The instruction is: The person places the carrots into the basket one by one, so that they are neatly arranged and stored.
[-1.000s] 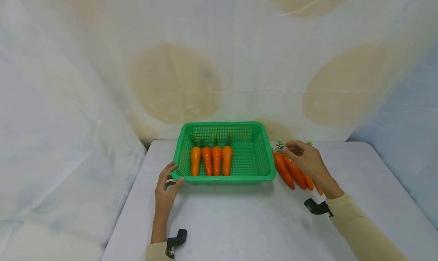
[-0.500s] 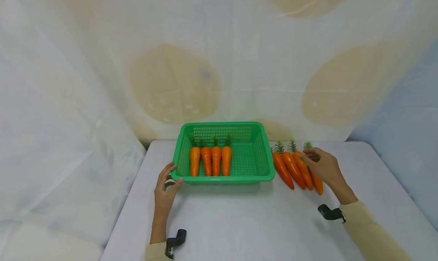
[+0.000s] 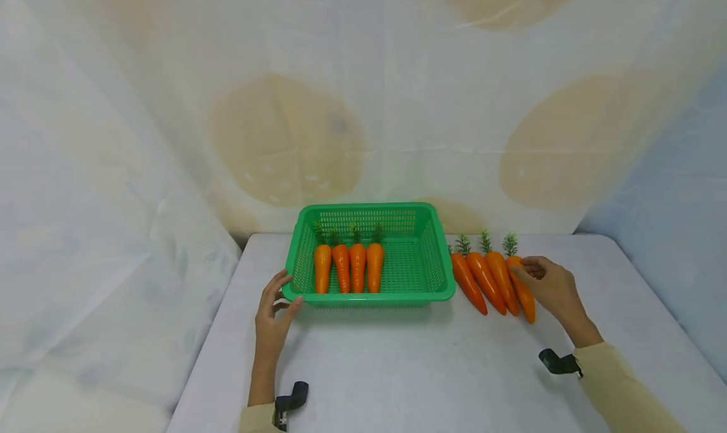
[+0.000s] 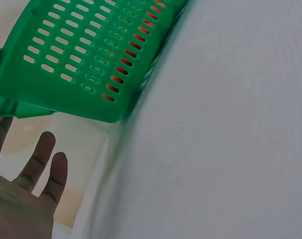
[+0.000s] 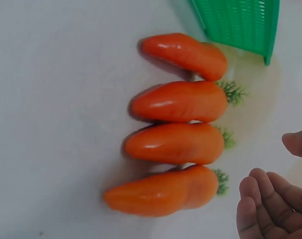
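My left hand [image 3: 271, 329] holds the front left corner of a green plastic basket [image 3: 363, 299], thumb and index finger on either side of the rim. In the left wrist view its other fingers [image 4: 39, 159] stand out loosely below the basket wall. Inside the basket several orange carrots with green tops, one a carrot [image 3: 375, 266], lie side by side at the left. Over the top end of the rightmost loose carrot [image 5: 160, 193] is my right hand [image 3: 553, 288]. In the right wrist view its thumb and fingers are apart, with nothing between them.
Beside that carrot lie several more in a slanted row, among them a redder carrot [image 3: 469, 284] close to the basket's right side. All rest on a white-covered table [image 3: 397, 370]. A patterned cloth [image 3: 397, 105] hangs behind.
My right hand has moved right along the carrot row, from the left part to the rightmost carrot, uncovering the others. The left hand and basket stay in place.
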`<state>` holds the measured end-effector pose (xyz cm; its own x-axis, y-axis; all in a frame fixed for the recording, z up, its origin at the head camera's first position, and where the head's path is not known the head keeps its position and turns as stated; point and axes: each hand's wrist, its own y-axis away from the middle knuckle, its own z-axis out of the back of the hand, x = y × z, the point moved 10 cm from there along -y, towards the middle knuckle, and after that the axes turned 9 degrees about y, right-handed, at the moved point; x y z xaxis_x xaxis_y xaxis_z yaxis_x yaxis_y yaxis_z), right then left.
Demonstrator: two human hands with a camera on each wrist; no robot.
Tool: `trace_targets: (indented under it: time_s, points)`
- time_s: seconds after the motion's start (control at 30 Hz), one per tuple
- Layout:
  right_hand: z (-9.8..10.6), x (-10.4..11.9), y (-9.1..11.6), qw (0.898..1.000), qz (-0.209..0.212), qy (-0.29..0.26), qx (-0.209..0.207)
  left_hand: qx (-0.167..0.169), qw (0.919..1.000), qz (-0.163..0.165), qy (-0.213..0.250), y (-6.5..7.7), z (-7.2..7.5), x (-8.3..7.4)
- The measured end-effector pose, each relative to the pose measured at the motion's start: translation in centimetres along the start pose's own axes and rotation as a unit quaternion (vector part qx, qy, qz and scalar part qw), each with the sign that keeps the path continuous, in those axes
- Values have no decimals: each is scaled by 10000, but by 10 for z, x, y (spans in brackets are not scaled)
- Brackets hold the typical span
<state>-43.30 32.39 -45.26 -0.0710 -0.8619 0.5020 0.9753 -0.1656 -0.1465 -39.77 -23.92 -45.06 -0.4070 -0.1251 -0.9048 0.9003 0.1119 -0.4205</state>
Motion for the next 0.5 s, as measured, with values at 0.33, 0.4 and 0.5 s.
trace_targets:
  time_s: [0.33,0.4,0.5]
  points:
    - [-12,-27,1,9986,-513,40,105,12,10000,-25,27,0,0,2]
    - [-15,-32,2,9982,-575,55,176,-1,10000,-23,15,0,0,2]
    - [-18,-38,1,9980,-593,54,224,-15,10000,-22,-19,0,0,2]
